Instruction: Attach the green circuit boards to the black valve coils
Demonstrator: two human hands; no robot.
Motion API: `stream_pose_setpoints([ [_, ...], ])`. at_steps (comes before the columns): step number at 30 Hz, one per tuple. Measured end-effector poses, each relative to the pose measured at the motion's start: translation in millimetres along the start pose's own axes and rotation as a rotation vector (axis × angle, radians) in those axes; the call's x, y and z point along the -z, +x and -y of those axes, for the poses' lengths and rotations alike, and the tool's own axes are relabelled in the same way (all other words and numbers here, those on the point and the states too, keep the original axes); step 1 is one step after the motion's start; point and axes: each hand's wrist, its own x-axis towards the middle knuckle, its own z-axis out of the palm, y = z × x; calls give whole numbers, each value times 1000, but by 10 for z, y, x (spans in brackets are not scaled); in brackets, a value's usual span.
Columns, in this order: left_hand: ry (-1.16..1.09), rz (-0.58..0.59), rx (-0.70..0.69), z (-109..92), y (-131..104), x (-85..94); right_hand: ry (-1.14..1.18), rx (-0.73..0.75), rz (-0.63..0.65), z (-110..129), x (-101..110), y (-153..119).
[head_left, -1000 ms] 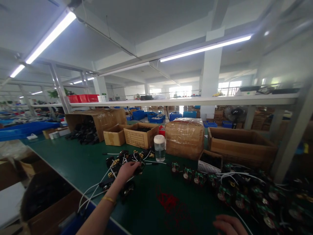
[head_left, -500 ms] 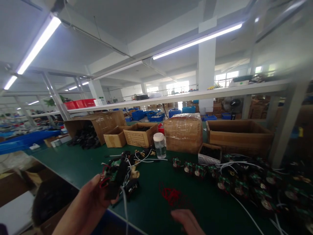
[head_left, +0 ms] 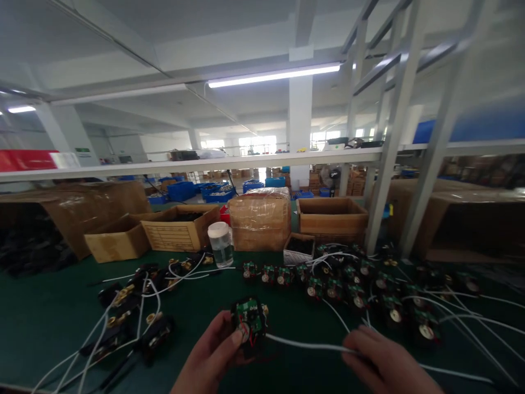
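Observation:
Low in the middle of the head view, my left hand [head_left: 215,350] is closed on a circuit board assembly [head_left: 248,317], a green board in a black housing with red wires and a round metal disc. From its right side runs a white cable [head_left: 303,345]. My right hand [head_left: 379,358] is closed around that cable, some way from the board, and the cable's far end shows beyond it. Rows of similar assemblies [head_left: 356,295] lie on the table to the right. More black units with brass fittings [head_left: 123,298] and white cables lie to the left.
A lidded clear bottle [head_left: 221,246] of liquid stands behind the hands. Beyond it are a taped cardboard box [head_left: 259,221], open cartons [head_left: 176,227] and a small box of black parts [head_left: 299,249]. A shelf [head_left: 254,160] spans above; metal posts [head_left: 396,142] rise at right.
The view has swung right. My left hand has carried the assembly away from the left pile, with the board now facing me. My right hand, free before, has taken hold of the white cable.

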Motion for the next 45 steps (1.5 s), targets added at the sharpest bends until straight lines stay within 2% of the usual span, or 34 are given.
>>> stream_pose_setpoints([
  [3,33,112,61,270,161,-221,-358,37,-129,80,469,162],
  [5,97,212,95,469,278,-372,-575,115,-155,153,577,378],
  [7,177,316,87,653,391,-503,-708,209,-154,157,545,627],
  [9,256,387,52,798,491,-596,-768,294,-134,91,422,854],
  [13,424,440,-10,945,611,-649,-724,388,-28,-64,72,1128],
  [16,689,361,-64,963,594,-635,-657,419,48,-109,-183,1196],
  [19,904,206,-229,990,497,-659,-574,389,94,-171,-384,1192],
  [22,996,181,-421,1076,398,-734,-469,343,147,-278,-519,1105],
  [26,1058,133,-517,1259,356,-824,-258,272,157,-375,-605,889],
  [29,1087,104,-612,1418,339,-854,29,134,115,-382,-631,745],
  [31,1111,85,-673,1513,311,-873,124,57,102,-374,-650,683],
  [36,1146,15,-749,1624,249,-928,183,-30,65,-407,-734,612],
  [41,1138,4,-779,1633,243,-941,215,-32,37,-494,-831,579],
  [45,1142,5,-782,1641,256,-941,210,-61,-27,-475,-871,561],
])
